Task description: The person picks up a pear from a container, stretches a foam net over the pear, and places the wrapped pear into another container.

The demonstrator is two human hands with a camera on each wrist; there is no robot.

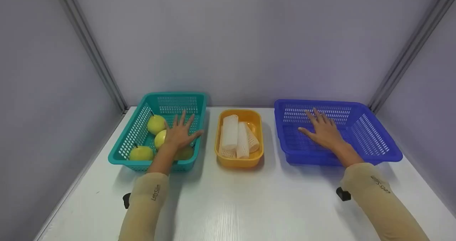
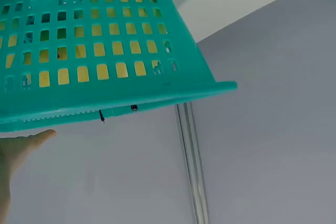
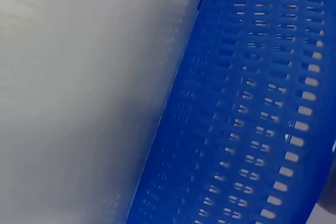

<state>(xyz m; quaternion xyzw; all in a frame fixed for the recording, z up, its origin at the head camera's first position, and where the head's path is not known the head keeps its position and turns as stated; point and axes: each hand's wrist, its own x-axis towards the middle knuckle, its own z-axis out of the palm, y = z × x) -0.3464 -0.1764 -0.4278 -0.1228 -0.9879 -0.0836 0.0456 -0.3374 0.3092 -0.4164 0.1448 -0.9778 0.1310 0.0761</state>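
My left hand point(image 1: 179, 136) is spread with straight fingers above the teal basket point(image 1: 157, 161), holding nothing. Several round yellow-green fruits with dark stems lie in that basket, one fruit point(image 1: 141, 153) near its front left corner; the hand partly hides others. In the left wrist view, the thumb point(image 2: 26, 142) shows beside the rim, and yellow fruit shows through the side holes. Over the blue basket point(image 1: 377, 155), my right hand point(image 1: 326, 134) is likewise spread and holds nothing. Between the baskets stands a small orange bin point(image 1: 239, 162) with several white foam net sleeves point(image 1: 230, 132) in it.
All the containers stand on a white table point(image 1: 228, 202) against a pale back wall point(image 1: 238, 48). Side panels with metal corner posts close in the left and right. The blue basket's slotted side point(image 3: 236, 103) fills much of the right wrist view.
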